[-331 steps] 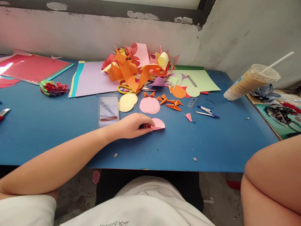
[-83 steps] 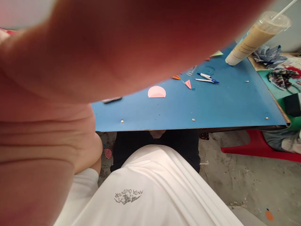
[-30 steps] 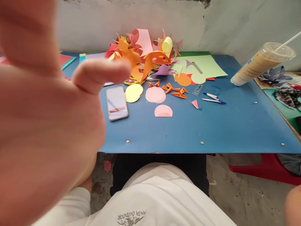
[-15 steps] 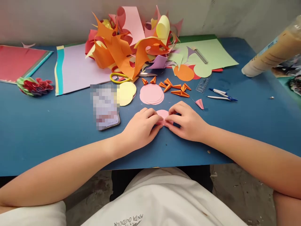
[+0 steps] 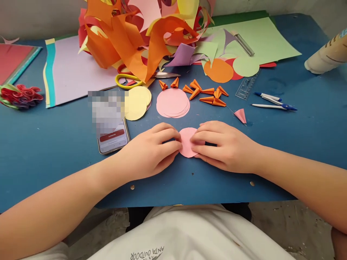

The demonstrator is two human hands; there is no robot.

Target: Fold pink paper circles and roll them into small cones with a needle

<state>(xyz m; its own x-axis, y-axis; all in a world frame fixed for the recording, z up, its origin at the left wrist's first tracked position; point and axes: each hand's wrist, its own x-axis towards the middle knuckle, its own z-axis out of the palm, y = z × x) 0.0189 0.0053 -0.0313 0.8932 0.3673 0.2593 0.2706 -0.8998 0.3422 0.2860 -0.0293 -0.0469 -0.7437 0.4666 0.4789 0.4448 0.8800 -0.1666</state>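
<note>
A pink paper circle point(image 5: 187, 142) is held by its edges between my two hands, low over the blue table. My left hand point(image 5: 159, 146) pinches its left edge, fingers closed. On the right edge, my right hand point(image 5: 219, 146) grips the paper with fingertips on top and the thumb partly under it. Just beyond lies a stack of pink paper circles point(image 5: 172, 103), with yellow paper circles point(image 5: 137, 103) to its left. Several folded orange paper cones point(image 5: 195, 89) sit behind, and a pink paper cone point(image 5: 240, 116) with a needle through it lies to the right.
A phone point(image 5: 112, 139) lies left of my hands. Yellow-handled scissors point(image 5: 127, 81) rest under a heap of orange paper scraps point(image 5: 130, 39). To the right are a clear ruler point(image 5: 247, 86), a pen and compass point(image 5: 273, 103), and a bottle point(image 5: 325, 54). A ruffled paper flower point(image 5: 23, 96) sits far left.
My hands have moved apart slightly, and more of the pink circle now shows flat between them. The view has shifted closer to the table.
</note>
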